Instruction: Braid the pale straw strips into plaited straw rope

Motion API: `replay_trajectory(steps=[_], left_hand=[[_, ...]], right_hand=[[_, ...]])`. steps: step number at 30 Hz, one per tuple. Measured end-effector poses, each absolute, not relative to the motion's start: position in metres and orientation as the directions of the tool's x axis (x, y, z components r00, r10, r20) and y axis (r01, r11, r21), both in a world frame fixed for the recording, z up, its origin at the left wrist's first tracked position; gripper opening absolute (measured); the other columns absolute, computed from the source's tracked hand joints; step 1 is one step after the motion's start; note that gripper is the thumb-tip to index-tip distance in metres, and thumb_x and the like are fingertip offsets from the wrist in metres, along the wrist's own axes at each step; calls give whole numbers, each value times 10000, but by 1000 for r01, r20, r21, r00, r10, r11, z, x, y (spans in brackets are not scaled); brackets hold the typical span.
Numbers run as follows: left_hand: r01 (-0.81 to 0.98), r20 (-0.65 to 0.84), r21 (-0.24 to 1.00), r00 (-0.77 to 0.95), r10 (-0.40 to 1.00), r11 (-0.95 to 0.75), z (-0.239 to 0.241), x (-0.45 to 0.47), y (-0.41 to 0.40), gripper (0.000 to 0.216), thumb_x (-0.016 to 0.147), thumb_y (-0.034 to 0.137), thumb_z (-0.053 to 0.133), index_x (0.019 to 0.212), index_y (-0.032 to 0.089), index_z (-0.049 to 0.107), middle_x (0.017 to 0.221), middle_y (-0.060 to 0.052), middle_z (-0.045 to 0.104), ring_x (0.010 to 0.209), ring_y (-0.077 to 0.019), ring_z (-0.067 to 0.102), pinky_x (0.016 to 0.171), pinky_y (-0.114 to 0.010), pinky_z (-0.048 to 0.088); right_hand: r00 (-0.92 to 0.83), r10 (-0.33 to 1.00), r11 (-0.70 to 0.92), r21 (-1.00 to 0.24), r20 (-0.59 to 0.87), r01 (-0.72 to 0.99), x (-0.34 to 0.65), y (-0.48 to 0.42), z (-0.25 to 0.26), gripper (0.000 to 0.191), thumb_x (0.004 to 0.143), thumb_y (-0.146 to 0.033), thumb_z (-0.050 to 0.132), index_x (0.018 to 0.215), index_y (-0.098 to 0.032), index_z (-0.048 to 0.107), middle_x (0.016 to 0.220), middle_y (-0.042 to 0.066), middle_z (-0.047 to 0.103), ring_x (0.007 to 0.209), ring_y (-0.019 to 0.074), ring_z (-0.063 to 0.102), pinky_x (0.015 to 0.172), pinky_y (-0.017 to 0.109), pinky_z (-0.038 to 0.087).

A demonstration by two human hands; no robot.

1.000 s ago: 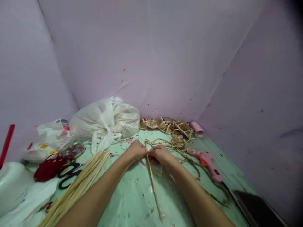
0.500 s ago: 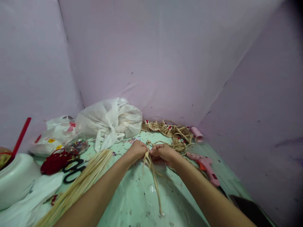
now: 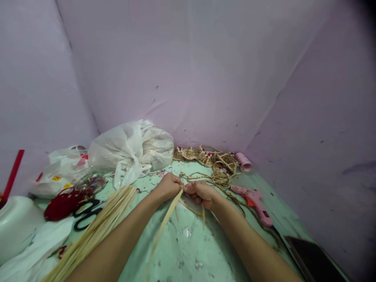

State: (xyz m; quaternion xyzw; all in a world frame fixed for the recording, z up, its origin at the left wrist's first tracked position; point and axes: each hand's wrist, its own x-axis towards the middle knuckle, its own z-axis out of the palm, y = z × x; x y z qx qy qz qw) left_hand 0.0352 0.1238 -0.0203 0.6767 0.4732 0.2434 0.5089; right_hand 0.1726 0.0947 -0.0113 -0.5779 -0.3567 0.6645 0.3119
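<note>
The pale strip (image 3: 168, 215) is to the left of the pink glue gun (image 3: 255, 201), over the worktop (image 3: 182, 252). The fingers of the left hand (image 3: 169, 186) and of the right hand (image 3: 202, 192) pinch it where they meet; its long end hangs toward the person. Coiled cord (image 3: 221, 180) lies just beyond the glue gun's nose, and a bundle of strips (image 3: 114, 207) well to its left. For good work, I think, both pinches should be firm and close together, with even tension, so the thin strip does not split.
</note>
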Motion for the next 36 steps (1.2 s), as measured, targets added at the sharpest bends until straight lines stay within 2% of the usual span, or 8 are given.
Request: replay_trajectory(steps=[3,6,14,22,27,31,34,36], left_hand=[[392,-270,918,500,823,62,-14,30,123,115,565,211,465,466,153,460,335,58,331,302,-54,267,332,-186,162],[379,-277,922,494,824,83,-8,29,122,89,539,193,500,469,141,481,345,54,358,307,-43,275,329,-176,185],[344,-344,916,414,842,205,-5,34,119,62,522,127,506,462,131,491,312,52,370,281,-43,289,324,-171,202],[576,-246,818,373,895,-15,-3,32,123,72,526,147,506,487,124,562,364,25,429,348,-72,364,372,-187,263],[739,-121,649,338,933,-184,11,36,115,82,518,150,521,447,127,556,379,12,412,431,-97,404,424,-196,256],[809,-64,552,281,958,-200,14,51,92,72,538,171,553,475,153,523,470,-27,462,550,-162,493,505,-222,303],[745,-61,649,249,967,-151,10,62,74,60,543,128,567,555,169,525,601,-68,524,736,-222,545,615,-244,359],[625,-175,779,281,943,-42,9,68,65,96,554,95,560,586,178,521,626,-69,529,798,-226,546,654,-243,371]], right_hand=[[-21,898,-439,-899,-439,17,168,91,-15,137,609,-124,592,621,-153,458,407,-70,465,273,12,227,294,159,107],[22,912,-410,-912,-410,17,165,88,-17,159,568,-127,619,603,-154,466,390,-73,462,280,14,243,310,171,112],[-56,916,-395,-918,-396,38,169,91,-19,34,581,-153,554,564,-134,532,399,-53,469,282,18,214,323,194,92],[64,930,-368,-924,-363,106,162,87,-15,195,572,-157,541,445,-175,394,319,-87,277,301,35,192,341,211,109],[80,928,-369,-927,-363,72,161,85,-12,147,554,-150,544,455,-163,436,326,-76,341,302,30,209,345,205,127],[68,929,-364,-931,-364,-19,162,85,-14,79,524,-102,479,472,-158,459,317,-77,343,290,33,209,338,202,112],[43,925,-372,-925,-376,-82,164,85,-16,77,492,-94,458,455,-159,437,311,-82,321,283,33,212,332,198,106],[10,928,-371,-924,-373,-92,165,85,-17,68,480,-91,450,452,-152,443,317,-76,340,289,32,232,334,192,126]])
